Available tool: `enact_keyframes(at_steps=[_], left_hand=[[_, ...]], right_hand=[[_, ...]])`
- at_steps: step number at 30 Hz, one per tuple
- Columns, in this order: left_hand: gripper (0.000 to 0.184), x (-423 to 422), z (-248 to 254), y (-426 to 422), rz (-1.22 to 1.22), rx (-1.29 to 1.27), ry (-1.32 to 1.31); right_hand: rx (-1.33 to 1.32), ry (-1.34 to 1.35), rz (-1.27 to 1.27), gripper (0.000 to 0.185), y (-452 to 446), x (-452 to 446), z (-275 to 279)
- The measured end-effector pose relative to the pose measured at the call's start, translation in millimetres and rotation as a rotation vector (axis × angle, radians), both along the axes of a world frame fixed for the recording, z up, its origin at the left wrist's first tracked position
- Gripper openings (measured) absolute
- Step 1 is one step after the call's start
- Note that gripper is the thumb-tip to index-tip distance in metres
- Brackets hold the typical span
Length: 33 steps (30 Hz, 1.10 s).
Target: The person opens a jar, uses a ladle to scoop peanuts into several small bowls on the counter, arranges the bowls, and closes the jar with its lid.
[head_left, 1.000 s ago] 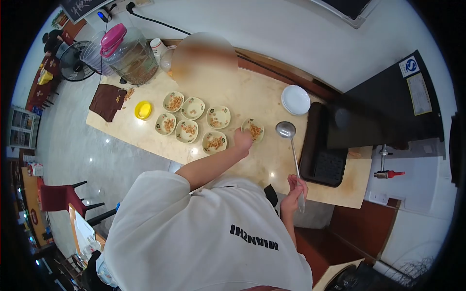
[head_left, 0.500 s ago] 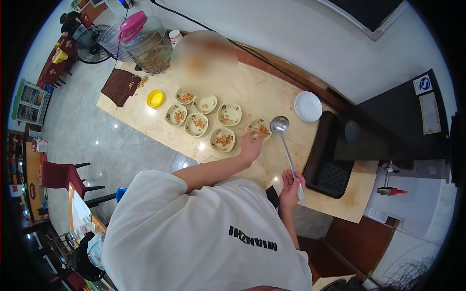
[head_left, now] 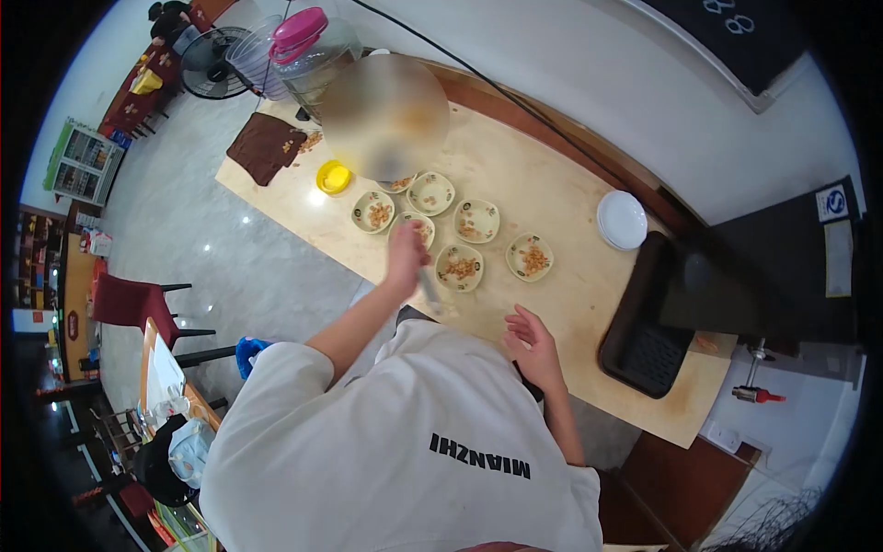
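Note:
My left hand (head_left: pixel 405 262) is closed around the ladle (head_left: pixel 429 289), whose blurred handle end sticks out below it. The ladle's head is not clear; it seems to reach up into the smeared patch of the view. That hand hovers over a small patterned bowl (head_left: pixel 401 221) and partly hides it. Around it stand several like bowls with what look like peanuts in them, among them one bowl (head_left: pixel 459 268) near the table's front and one bowl (head_left: pixel 530 257) to the right. My right hand (head_left: pixel 533 345) holds nothing, fingers apart, above the front edge.
A yellow lid (head_left: pixel 334 177) and a brown cloth (head_left: pixel 267 147) with loose peanuts lie at the table's left. Behind them stands a large jar with a pink lid (head_left: pixel 300 32). Stacked white plates (head_left: pixel 622 220) and a black tray (head_left: pixel 648 317) are on the right. A round blur hides the table's back.
The ladle has passed from my right hand to my left. My left hand has moved left, away from the rightmost bowl. My right hand has let go and opened.

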<state>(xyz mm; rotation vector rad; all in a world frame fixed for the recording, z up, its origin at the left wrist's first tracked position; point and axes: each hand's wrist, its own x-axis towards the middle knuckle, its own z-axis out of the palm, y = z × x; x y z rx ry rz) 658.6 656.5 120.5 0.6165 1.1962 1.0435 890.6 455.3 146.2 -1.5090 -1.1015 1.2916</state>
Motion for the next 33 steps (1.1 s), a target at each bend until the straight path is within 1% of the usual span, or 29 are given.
enact_keyframes(at_steps=[1, 2, 3, 4, 5, 6, 7, 8, 9, 11, 12, 13, 14, 15, 17, 19, 21, 25, 27, 30, 31, 33], left_hand=[[0.028, -30.4, -4.1, 8.0, 0.049, -0.005, 0.110], [0.026, -58.1, -10.9, 18.8, 0.139, -0.059, 0.253], [0.027, -87.1, -14.1, 24.0, 0.162, -0.043, 0.383], [0.028, -113.6, -21.3, 28.8, 0.209, -0.021, 0.507], [0.031, -154.5, -58.8, 40.3, 0.213, 0.072, 0.708], [0.031, -176.3, -62.3, 44.7, 0.210, 0.069, 0.712], [0.035, -192.7, -64.1, 47.8, 0.197, 0.105, 0.847], [0.039, -204.5, -64.4, 50.3, 0.184, 0.142, 0.979], [0.039, -214.2, -65.6, 53.5, 0.182, 0.140, 0.977], [0.039, -229.4, -65.0, 63.0, 0.107, 0.162, 1.125], [0.039, -239.2, -67.7, 69.0, 0.102, 0.166, 1.119], [0.039, -248.8, -73.0, 75.8, 0.048, 0.154, 1.170], [0.039, -254.3, -74.6, 83.5, -0.007, 0.145, 1.221], [0.039, -259.2, -76.7, 90.6, -0.013, 0.155, 1.215], [0.038, -268.0, -77.2, 104.6, -0.163, 0.194, 1.237], [0.039, -271.2, -79.5, 121.8, -0.187, 0.205, 1.210], [0.039, -272.4, -84.5, 140.3, -0.207, 0.212, 1.184], [0.039, -273.3, -89.2, 181.4, -0.287, 0.226, 1.135], [0.039, -272.5, -90.2, 199.8, -0.325, 0.229, 1.109], [0.038, -267.9, -96.2, 224.6, -0.369, 0.250, 1.081], [0.036, -264.2, -95.0, 230.6, -0.380, 0.267, 1.078], [0.035, -262.8, -99.5, 238.5, -0.393, 0.288, 1.061]], right_hand=[[-0.002, 0.006, 0.010, 0.050, -4.5, 3.1, -17.0], [-0.041, 0.080, -0.113, 0.045, -9.0, 6.0, -36.9], [-0.082, 0.152, -0.236, 0.040, -10.3, 9.5, -54.0], [-0.086, 0.158, -0.232, 0.040, -9.3, 13.5, -66.0], [-0.128, 0.248, -0.381, 0.036, -8.7, 17.5, -76.1], [-0.171, 0.337, -0.533, 0.032, -7.9, 20.9, -84.8], [-0.176, 0.337, -0.535, 0.032, -4.7, 23.9, -91.9], [-0.172, 0.319, -0.611, 0.031, 1.8, 27.1, -97.9], [-0.164, 0.298, -0.685, 0.030, 9.7, 29.6, -103.9], [-0.148, 0.276, -0.729, 0.030, 28.1, 30.3, -115.6], [-0.132, 0.259, -0.773, 0.030, 37.5, 29.2, -120.9], [-0.127, 0.255, -0.782, 0.030, 47.1, 27.5, -126.5], [-0.124, 0.237, -0.837, 0.030, 57.6, 24.8, -131.2], [-0.121, 0.219, -0.891, 0.030, 66.9, 21.8, -135.4], [-0.140, 0.231, -0.928, 0.029, 84.8, 13.8, -135.9], [-0.161, 0.240, -0.961, 0.029, 96.7, 5.9, -135.4], [-0.169, 0.339, -1.026, 0.025, 104.8, -1.9, -134.8], [-0.155, 0.400, -1.092, 0.024, 107.2, -5.8, -146.6], [-0.139, 0.487, -1.181, 0.021, 105.1, -11.2, -143.0], [-0.106, 0.529, -1.237, 0.018, 108.2, -31.6, -120.0], [-0.104, 0.516, -1.244, 0.018, 108.6, -38.5, -112.7], [-0.031, 0.599, -1.177, 0.015, 110.7, -52.7, -98.8]])
